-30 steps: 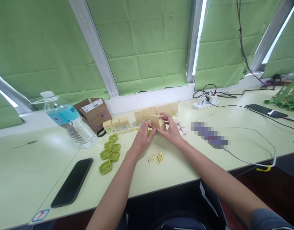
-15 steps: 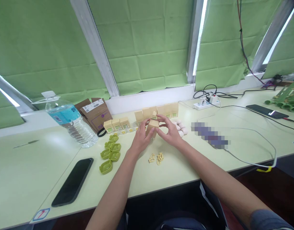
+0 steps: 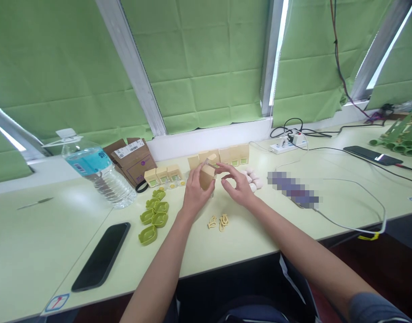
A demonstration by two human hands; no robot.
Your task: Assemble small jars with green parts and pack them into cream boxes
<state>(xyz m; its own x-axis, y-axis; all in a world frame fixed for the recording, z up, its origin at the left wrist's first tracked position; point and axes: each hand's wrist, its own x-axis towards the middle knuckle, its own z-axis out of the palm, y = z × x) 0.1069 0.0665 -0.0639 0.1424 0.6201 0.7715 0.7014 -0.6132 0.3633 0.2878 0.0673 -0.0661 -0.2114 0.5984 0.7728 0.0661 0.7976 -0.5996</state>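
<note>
My left hand is closed around a small beige box, held just above the table with its top tilted. The fingers hide the box's left side. My right hand is close by on the right, its index finger near the box's upper corner and its thumb apart from it; I cannot tell whether a fingertip touches. Below the hands lie several small yellow rings. Olive-green shaped cups stand to the left. Behind the hands is a row of similar beige boxes, with pale pink rounded pieces to the right.
More beige boxes stand at back left beside a brown carton. A large water bottle and a black phone are on the left. A power strip, cables and a blurred-out object lie on the right.
My right thumb has come off the box and the right hand has drawn slightly away. The box has shifted a little left and tilted in my left hand.
</note>
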